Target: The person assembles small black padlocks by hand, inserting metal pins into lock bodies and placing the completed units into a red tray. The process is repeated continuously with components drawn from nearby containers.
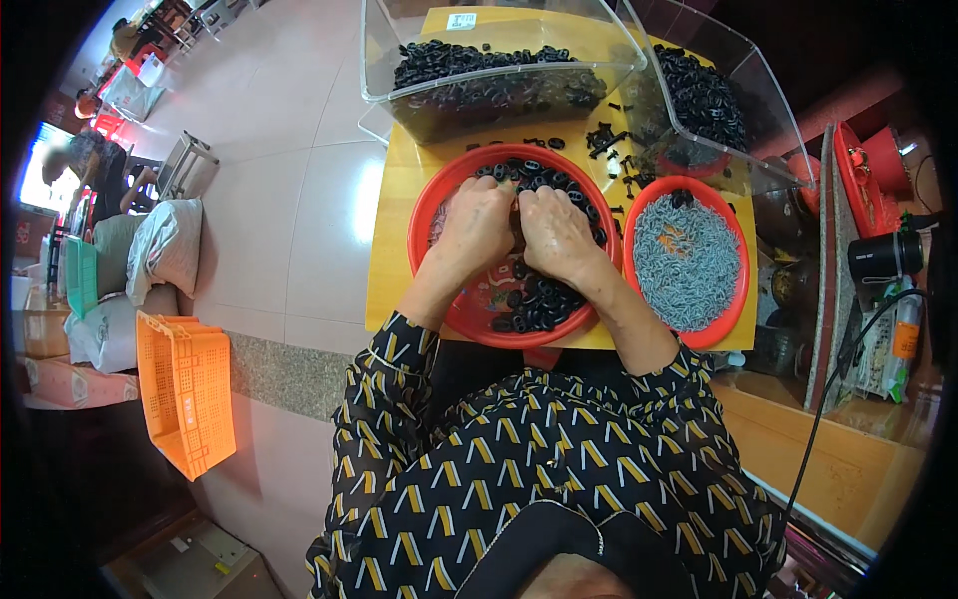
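Note:
My left hand (481, 222) and my right hand (559, 235) are close together over a round red basin (427, 205), both with fingers curled inward. Their fingertips meet near the far side of the basin, and whatever they pinch is hidden behind the knuckles. Small black oval plastic parts (547, 303) lie in the basin, mostly at its far, right and near-right sides. To the right, a smaller red basin (740, 290) is filled with grey screws (687, 262), with a few black pieces on top at its far edge.
A clear plastic bin (499, 100) of black parts stands on the yellow table (391, 290) at the far side. Another clear bin (743, 150) with black parts is at far right. Loose black pieces (606, 140) lie between. An orange crate (190, 389) stands on the floor at left.

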`<action>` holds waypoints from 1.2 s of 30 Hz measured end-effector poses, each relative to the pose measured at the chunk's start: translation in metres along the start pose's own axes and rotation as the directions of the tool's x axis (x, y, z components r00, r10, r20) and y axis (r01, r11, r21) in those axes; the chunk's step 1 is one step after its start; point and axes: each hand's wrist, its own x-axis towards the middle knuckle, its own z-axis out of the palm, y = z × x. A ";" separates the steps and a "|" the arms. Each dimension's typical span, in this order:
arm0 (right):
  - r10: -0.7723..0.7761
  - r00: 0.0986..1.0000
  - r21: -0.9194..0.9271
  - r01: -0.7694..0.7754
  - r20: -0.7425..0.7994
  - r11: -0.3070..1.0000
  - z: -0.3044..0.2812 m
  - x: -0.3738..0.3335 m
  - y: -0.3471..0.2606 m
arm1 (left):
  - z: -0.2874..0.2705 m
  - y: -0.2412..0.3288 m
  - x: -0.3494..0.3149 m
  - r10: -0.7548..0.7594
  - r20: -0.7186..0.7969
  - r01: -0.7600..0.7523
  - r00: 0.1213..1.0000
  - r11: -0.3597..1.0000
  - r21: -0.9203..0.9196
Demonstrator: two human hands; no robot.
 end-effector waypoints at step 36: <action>0.169 0.967 0.955 -0.221 0.189 0.197 -0.024 -0.068 -0.025 | -0.020 0.034 -0.074 -0.350 0.290 0.166 0.891 -0.342 -0.925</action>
